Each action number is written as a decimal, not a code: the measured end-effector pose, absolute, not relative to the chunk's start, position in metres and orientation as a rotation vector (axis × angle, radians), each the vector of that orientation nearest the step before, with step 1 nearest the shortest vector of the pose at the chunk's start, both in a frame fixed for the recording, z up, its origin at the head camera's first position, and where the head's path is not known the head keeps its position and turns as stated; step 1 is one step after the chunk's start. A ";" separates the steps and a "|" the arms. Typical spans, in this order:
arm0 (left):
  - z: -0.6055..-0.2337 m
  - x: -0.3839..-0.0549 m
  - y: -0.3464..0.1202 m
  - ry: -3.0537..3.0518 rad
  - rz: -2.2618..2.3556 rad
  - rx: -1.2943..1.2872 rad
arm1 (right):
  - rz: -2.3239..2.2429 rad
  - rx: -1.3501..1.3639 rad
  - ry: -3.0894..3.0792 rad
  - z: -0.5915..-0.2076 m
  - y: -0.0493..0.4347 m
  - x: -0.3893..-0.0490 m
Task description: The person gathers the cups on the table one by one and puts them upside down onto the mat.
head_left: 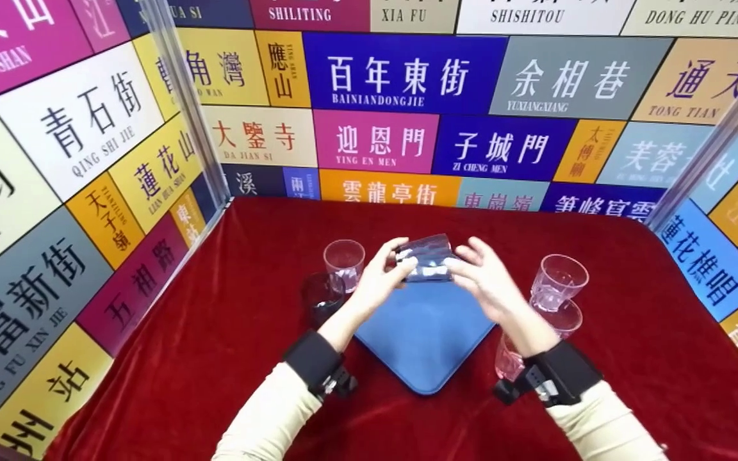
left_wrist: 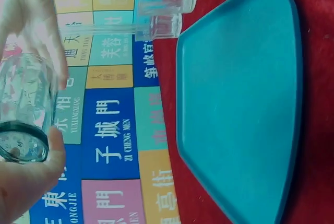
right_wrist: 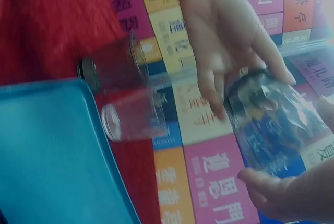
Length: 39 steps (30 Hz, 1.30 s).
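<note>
Bright street-name signs cover the wall point(head_left: 404, 73) beyond the fingers, and red cloth point(head_left: 241, 282) spreads beneath them. Left of the left fingers stand a dark glass point(head_left: 319, 294) and, just behind it, a clear glass point(head_left: 344, 254). The left hand point(head_left: 377, 276) grips the base end of a tilted tumbler point(head_left: 430, 256), raised between both sets of fingers above a blue tray point(head_left: 430, 336). The right hand point(head_left: 487, 276) pinches its rim end. Right of those fingers, partly behind the forearm, stand three more glasses point(head_left: 558, 282).

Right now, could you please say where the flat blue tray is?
In the head view, the flat blue tray lies centrally on red velvety cloth, between transparent tumblers left and right.
</note>
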<state>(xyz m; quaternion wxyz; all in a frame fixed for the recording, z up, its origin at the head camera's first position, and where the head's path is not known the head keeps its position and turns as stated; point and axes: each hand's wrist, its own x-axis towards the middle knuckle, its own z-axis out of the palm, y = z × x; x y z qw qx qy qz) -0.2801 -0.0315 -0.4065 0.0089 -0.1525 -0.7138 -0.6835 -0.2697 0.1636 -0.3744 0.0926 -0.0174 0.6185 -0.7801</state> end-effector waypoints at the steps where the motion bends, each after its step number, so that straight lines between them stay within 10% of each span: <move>1: -0.405 -0.280 -0.033 -2.259 -2.066 -0.487 | -2.303 -0.053 1.875 -0.372 0.169 -0.270; 17: -0.431 -0.289 -0.058 -2.860 -0.778 -0.699 | -1.845 0.260 2.667 -0.384 0.296 -0.276; 39: -0.464 -0.294 -0.059 -2.962 -0.472 -0.780 | -1.448 0.508 2.881 -0.433 0.377 -0.248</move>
